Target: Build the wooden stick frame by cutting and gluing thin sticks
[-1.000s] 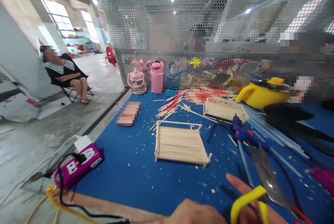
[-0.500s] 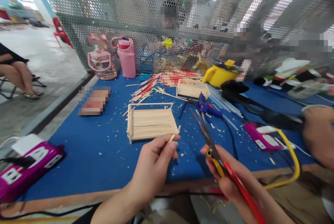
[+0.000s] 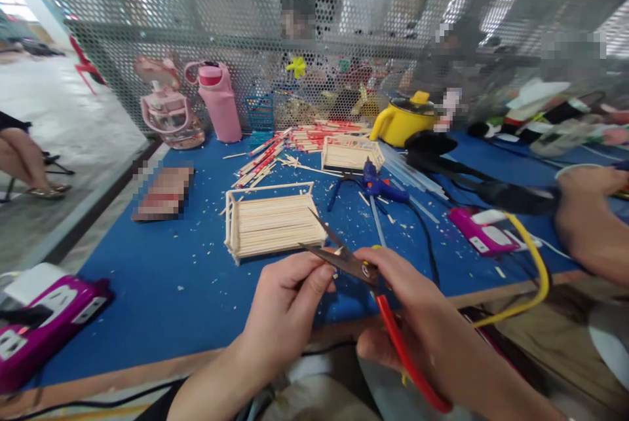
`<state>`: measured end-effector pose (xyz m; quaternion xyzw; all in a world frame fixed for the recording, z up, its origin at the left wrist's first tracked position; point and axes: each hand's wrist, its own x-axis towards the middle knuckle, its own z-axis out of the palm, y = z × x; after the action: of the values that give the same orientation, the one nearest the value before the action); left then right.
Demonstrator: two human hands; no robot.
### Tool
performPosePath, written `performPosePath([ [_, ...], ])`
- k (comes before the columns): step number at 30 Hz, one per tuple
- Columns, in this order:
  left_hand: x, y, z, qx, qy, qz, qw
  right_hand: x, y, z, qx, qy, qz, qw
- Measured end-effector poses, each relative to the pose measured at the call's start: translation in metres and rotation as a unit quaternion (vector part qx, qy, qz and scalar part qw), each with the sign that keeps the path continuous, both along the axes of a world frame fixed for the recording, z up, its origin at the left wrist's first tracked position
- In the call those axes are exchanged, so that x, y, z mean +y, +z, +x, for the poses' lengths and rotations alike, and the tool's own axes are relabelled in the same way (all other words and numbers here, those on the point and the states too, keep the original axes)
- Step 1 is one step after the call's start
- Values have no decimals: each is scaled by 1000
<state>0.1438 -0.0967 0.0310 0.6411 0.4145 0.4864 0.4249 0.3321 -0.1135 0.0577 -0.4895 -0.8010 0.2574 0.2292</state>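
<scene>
My left hand [image 3: 289, 300] pinches a short wooden stick [image 3: 338, 251] near the front of the table; most of it is hidden by the fingers and blades. My right hand [image 3: 407, 296] grips red-handled scissors [image 3: 344, 262], their blades parted around the stick's end. Just beyond my left hand lies a small frame of pale wooden sticks [image 3: 275, 221], with a slatted floor and a raised rail at the back. Farther back stands a second, similar stick frame [image 3: 346, 158]. A blue glue gun [image 3: 378, 182] rests on the table past the scissors.
Red-marked sticks [image 3: 314, 137] are heaped at the back, beside clear glue sticks [image 3: 407, 172] and a yellow pot [image 3: 405, 123]. Pink bottles [image 3: 221, 103] stand back left. Purple power strips [image 3: 63, 316] lie left and right. Another person's arm [image 3: 590, 218] is at the right.
My right hand has brought the scissors left to my left hand, and the blades have opened around the stick's end. The camera view has shifted slightly.
</scene>
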Motion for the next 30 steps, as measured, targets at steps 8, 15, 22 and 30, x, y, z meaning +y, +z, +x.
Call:
performPosePath([
  [8, 0, -4, 2, -17, 13, -13, 1000, 2, 1, 2, -29, 12, 38, 999],
  [15, -5, -4, 2, -34, 9, -10, 999, 0, -2, 3, 9, 31, -4, 999],
  [22, -4, -3, 0, -14, 6, 41, 999, -4, -3, 1, 15, 23, -3, 1000],
  [30, -7, -6, 2, 36, 36, 79, 996, 0, -13, -3, 53, 24, 20, 998],
])
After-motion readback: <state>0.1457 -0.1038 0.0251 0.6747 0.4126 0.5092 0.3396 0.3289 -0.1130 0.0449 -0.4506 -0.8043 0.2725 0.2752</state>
